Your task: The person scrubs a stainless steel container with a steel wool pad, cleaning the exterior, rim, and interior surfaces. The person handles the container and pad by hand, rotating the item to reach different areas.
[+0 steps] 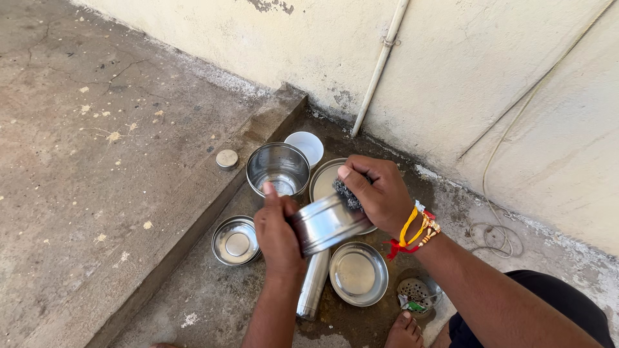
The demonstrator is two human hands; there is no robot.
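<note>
Left hand [277, 235] clamps the steel container [327, 223] while the right hand [380, 193] presses a steel scrubber [347, 192] on it; wet metal could slip onto the plate [358, 273] below.

a round shiny steel container [325, 224] is held tilted on its side, above the wet floor. a dark steel-wool scrubber [347, 193] presses against its upper rim.
</note>
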